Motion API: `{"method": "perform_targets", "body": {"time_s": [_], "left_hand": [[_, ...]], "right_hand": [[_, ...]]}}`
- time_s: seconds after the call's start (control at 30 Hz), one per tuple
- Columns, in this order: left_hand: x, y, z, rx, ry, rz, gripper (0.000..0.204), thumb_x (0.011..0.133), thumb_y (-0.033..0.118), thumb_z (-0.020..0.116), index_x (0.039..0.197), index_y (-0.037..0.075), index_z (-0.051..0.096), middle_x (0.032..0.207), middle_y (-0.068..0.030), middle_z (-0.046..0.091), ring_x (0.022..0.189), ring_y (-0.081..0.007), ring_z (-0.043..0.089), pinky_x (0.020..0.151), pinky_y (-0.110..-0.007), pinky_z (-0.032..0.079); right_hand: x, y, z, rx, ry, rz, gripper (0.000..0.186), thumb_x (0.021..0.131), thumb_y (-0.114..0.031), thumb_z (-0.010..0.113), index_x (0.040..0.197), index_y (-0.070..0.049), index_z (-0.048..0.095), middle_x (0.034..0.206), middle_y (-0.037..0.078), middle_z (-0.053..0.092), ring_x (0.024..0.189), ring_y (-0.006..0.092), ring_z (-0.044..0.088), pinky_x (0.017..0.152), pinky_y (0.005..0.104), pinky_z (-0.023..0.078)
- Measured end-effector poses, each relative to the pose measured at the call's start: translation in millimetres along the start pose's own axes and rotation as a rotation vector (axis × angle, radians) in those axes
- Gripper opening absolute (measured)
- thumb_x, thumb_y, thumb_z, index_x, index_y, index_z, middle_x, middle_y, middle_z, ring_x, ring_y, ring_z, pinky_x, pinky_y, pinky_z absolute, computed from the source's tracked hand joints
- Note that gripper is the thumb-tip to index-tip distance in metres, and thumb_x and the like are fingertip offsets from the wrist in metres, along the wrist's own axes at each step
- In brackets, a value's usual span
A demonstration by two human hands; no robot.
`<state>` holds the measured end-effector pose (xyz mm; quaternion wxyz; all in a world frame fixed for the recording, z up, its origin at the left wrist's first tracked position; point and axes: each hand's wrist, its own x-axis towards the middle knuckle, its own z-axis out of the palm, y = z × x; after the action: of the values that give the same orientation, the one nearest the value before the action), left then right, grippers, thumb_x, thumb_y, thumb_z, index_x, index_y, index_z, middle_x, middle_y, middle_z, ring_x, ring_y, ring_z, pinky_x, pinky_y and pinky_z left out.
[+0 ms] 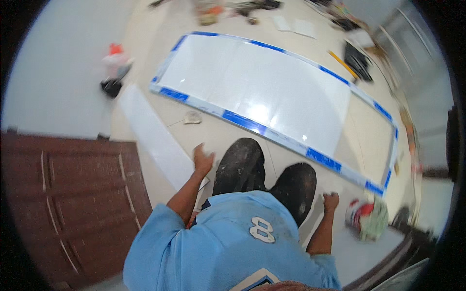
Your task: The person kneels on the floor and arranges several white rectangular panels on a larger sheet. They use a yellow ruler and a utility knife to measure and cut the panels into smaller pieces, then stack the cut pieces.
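Note:
My left hand (204, 158) is open, fingers apart, over a long narrow white strip (148, 133) on the tiled floor, left of my bent knees. My right hand (330, 199) hangs right of my knees, fingers curled with nothing visible in them, near a crumpled green, red and white bundle (367, 219). Ahead lies a long rectangular frame (243, 121) with blue film on its edges. White panels (213, 80) fill most of it; its right end shows floor tiles. A small pale piece (192, 118) lies between frame and strip. The picture is slightly blurred.
A brown panelled door (73, 203) is at the left, with bags (116, 68) above it. Past the frame lie a yellow bar (342, 63), dark material (358, 63), white sheets (303, 27) and scattered items (208, 12). Clutter and cables run along the right.

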<state>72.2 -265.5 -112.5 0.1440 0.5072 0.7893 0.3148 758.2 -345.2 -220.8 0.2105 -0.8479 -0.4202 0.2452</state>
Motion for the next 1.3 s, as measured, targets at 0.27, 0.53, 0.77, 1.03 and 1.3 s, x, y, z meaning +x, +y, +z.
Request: {"method": "perform_targets", "body": {"time_s": [0.27, 0.53, 0.77, 1.03, 1.3], "left_hand": [[144, 77, 46, -0.049, -0.231, -0.022, 0.059, 0.091, 0.029, 0.083, 0.137, -0.002, 0.064, 0.118, -0.0215, 0.074, 0.093, -0.0356, 0.075, 0.09, -0.045, 0.061], [217, 18, 91, -0.252, -0.135, -0.715, 0.051, 0.097, 0.032, 0.076, 0.124, -0.008, 0.062, 0.124, -0.0239, 0.07, 0.109, -0.0389, 0.072, 0.079, -0.053, 0.066], [206, 102, 155, -0.362, -0.031, -0.875, 0.084, 0.097, 0.036, 0.076, 0.148, -0.009, 0.027, 0.144, -0.0315, 0.057, 0.121, -0.0447, 0.068, 0.085, -0.057, 0.067], [197, 112, 153, -0.412, 0.081, -0.952, 0.076, 0.096, 0.031, 0.077, 0.145, -0.008, 0.033, 0.139, -0.0301, 0.058, 0.118, -0.0432, 0.069, 0.081, -0.059, 0.066], [171, 154, 158, -0.41, 0.084, -1.089, 0.067, 0.098, 0.029, 0.074, 0.14, -0.007, 0.037, 0.124, -0.0272, 0.066, 0.096, -0.0382, 0.075, 0.065, -0.051, 0.067]], "right_hand": [[153, -89, 35, -0.858, 0.197, -0.434, 0.067, 0.091, -0.004, 0.07, 0.154, 0.002, 0.047, 0.164, 0.029, 0.041, 0.154, 0.0485, 0.036, 0.119, 0.0551, 0.047], [141, -120, 57, -0.685, -0.09, -0.528, 0.048, 0.079, -0.017, 0.085, 0.12, -0.006, 0.063, 0.119, 0.013, 0.067, 0.118, 0.0367, 0.064, 0.093, 0.0507, 0.059], [177, -78, 4, -0.717, 0.028, -0.667, 0.044, 0.073, -0.012, 0.081, 0.114, -0.006, 0.066, 0.109, 0.013, 0.068, 0.109, 0.0367, 0.065, 0.088, 0.0502, 0.053], [176, -102, -2, -0.642, -0.036, -0.914, 0.044, 0.071, -0.01, 0.078, 0.112, -0.002, 0.067, 0.107, 0.016, 0.068, 0.103, 0.0378, 0.063, 0.089, 0.0508, 0.05], [175, -136, -38, -0.636, -0.316, -0.953, 0.059, 0.061, -0.012, 0.088, 0.113, -0.001, 0.064, 0.112, 0.017, 0.065, 0.108, 0.0384, 0.059, 0.096, 0.0497, 0.047]]}}
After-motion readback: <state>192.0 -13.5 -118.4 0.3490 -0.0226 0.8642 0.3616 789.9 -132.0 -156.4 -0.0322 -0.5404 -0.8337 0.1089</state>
